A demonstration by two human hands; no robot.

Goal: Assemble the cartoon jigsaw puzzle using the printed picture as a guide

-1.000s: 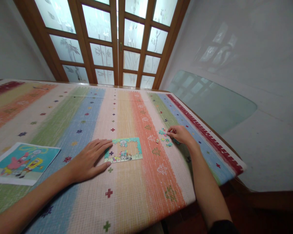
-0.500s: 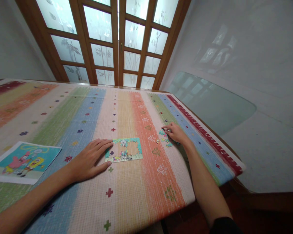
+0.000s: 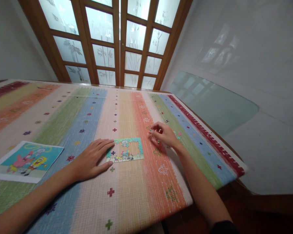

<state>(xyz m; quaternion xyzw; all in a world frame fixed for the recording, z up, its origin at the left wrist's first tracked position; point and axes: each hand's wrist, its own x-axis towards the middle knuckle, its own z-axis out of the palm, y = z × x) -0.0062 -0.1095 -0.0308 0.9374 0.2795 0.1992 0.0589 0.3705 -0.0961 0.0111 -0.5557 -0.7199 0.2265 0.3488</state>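
Puzzle: half-built rectangular cardboard jigsaw (image 3: 125, 150) – touching left hand's fingertips.
Left hand (image 3: 91, 159): flat, fingers spread.
Right hand (image 3: 164, 135): fingers curled – grip unclear, just right of jigsaw.

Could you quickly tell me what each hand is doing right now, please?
Left hand: open, flat on the tablecloth, fingertips touching the partly built puzzle.
Right hand: fingers curled over loose puzzle pieces; whether it grips one cannot be told.
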